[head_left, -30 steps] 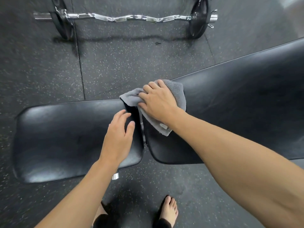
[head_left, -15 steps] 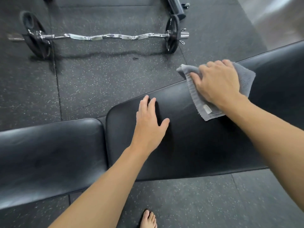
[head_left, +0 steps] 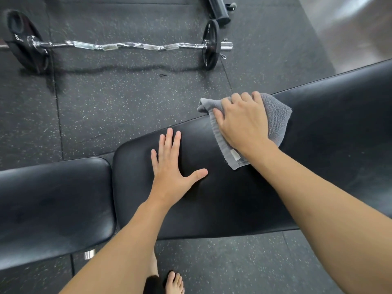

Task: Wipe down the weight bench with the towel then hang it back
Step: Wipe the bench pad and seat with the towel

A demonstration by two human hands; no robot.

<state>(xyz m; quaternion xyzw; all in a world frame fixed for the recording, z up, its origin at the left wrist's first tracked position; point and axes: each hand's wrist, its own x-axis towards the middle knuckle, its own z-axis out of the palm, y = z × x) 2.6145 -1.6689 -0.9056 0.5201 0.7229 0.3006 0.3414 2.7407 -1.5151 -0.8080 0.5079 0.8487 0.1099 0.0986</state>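
The black padded weight bench [head_left: 328, 134] runs across the view in two pads: a seat pad [head_left: 53, 204] at the left and a long back pad rising to the right. My right hand [head_left: 241, 122] presses a folded grey towel [head_left: 277, 117] flat on the far edge of the back pad. My left hand [head_left: 171, 166] rests flat on the back pad near its left end, fingers spread and holding nothing. The place where the towel hangs is out of view.
A chrome curl bar [head_left: 127, 46] with black plates lies on the speckled rubber floor [head_left: 127, 102] beyond the bench. A black roller on wheels [head_left: 218, 9] sits at the top. My bare foot [head_left: 174, 281] stands just in front of the bench.
My right hand slid the towel from the gap between the pads rightward up the back pad, then back left a little. My left hand moved from the seat pad onto the back pad.
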